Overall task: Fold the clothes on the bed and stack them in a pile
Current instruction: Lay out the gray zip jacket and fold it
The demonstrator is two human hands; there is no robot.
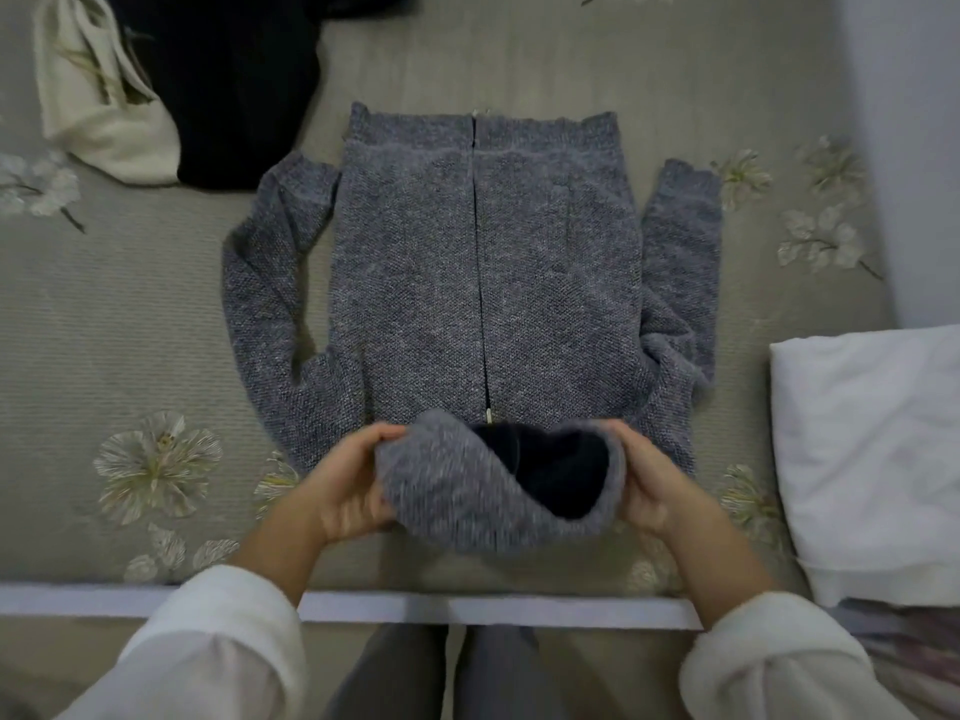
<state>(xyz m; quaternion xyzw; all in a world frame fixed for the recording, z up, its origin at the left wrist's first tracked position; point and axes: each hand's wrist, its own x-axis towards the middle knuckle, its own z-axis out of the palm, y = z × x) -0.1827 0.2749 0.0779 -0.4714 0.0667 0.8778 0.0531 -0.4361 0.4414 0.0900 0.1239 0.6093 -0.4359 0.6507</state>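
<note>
Starting at the hands: the hood point(467, 506) of the one grey zip hoodie point(415, 283) is gripped from both sides. The left hand point(353, 485) is curled round its left edge and the right hand point(649, 480) round its right edge. The hood is held a bit raised and spread open like a pouch, so its dark lining point(550, 470) can be seen inside.

The rest of the hoodie is laid flat on the bed point(130, 330), just beyond the hands, front up with the zip point(481, 252) done up and the hem at the far end. Two sleeves are counted, one down each side of the body with the cuffs pointing away. The left sleeve point(260, 283) is bowed outward, so a strip of bedcover shows between it and the body. The right sleeve point(680, 262) is kept close alongside.

Further out, up at the far left, two more items are found. One is a black garment point(234, 85), and touching it is a cream fabric piece point(98, 96). Whether that one is a bag or clothing can't be told, and what's in it isn't shown.

One white pillow point(878, 449) is set at the right edge, apart from the hoodie. A white bed rail point(467, 610) is seen along the near side, below the hands.
</note>
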